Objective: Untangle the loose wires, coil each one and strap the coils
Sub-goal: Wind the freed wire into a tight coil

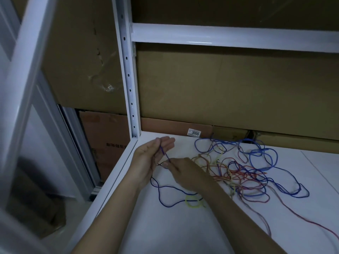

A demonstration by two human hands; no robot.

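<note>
The thin dark-blue wire (166, 194) runs from your two hands down to 6 o'clock, looping across the white shelf surface (165, 231). Your left hand (146, 160) is held palm-up with fingers nearly straight, the wire end lying across it. Your right hand (185, 174) has a closed grip, pinching that wire at the fingertips. At 3 o'clock lies the tangled heap of blue, red, orange and yellow wires (240, 171). At 12 o'clock stand brown cardboard boxes (229, 92) behind the white metal shelf upright (129, 79).

right hand (180, 171) pinches blue wire (163, 153) | left hand (150, 156) open | tangle (238, 171) beside
</note>
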